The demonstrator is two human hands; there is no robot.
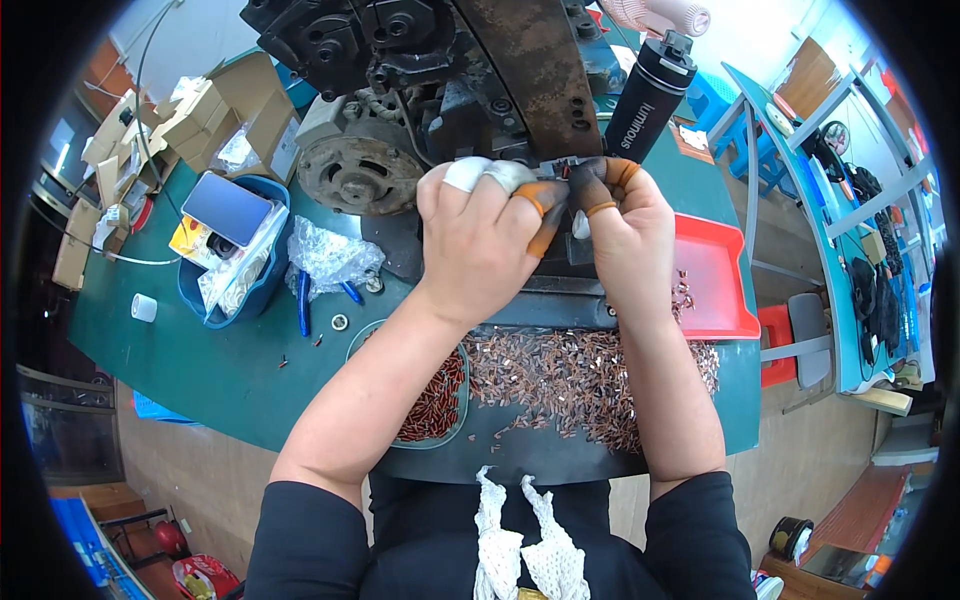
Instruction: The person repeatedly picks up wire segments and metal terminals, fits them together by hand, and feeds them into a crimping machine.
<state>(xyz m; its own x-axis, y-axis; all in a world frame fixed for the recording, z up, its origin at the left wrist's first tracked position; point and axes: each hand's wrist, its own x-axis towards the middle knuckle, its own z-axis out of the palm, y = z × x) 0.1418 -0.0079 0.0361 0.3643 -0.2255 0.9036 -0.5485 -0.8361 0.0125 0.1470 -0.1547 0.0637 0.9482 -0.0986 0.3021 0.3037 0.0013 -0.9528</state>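
Observation:
Both hands meet at the small metal working part (560, 168) of a dark, heavy machine (530, 60). My left hand (475, 240) has its fingers curled and the thumb and index pinched together; white wraps and orange-and-dark finger covers show on them. Close beside it, my right hand (635, 225) pinches too, with similar orange-and-dark covers. A tiny reddish piece shows between the fingertips, but which hand grips it is hidden. Below my wrists lies a spread of small brown and silvery pieces (550, 380). Left of it, partly under my left forearm, a clear greenish tray (467, 405) holds reddish-brown pieces.
A red tray (715, 285) lies right of my right forearm, with a black bottle (650, 95) behind it. To the left are a plastic bag (330, 250), blue-handled pliers (304, 305), a blue basket (270, 285) topped by a phone (227, 208), and cardboard boxes (250, 100).

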